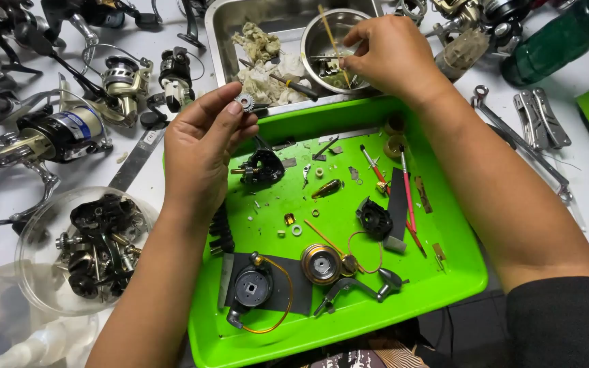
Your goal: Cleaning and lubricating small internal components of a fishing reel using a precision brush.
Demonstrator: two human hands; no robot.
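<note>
My left hand (202,146) pinches a small grey gear (245,101) between thumb and fingertips, above the far left corner of a bright green tray (458,272). My right hand (390,54) reaches into a small steel bowl (316,34) of metal parts, fingers closed on a thin brush or stick (328,31) that slants up out of the bowl. The bowl sits in a steel pan (219,27) with crumpled rags (264,65) and a screwdriver. On the green tray lie a black reel body (260,167), a spool (320,264), a rotor (252,286) and small washers.
Several fishing reels (56,133) crowd the white table at left. A clear round tub (83,252) holds dark reel parts. A wrench and a folded multi-tool (541,119) lie at right, near a green bottle (560,34). Red-handled tools (407,194) rest on the tray.
</note>
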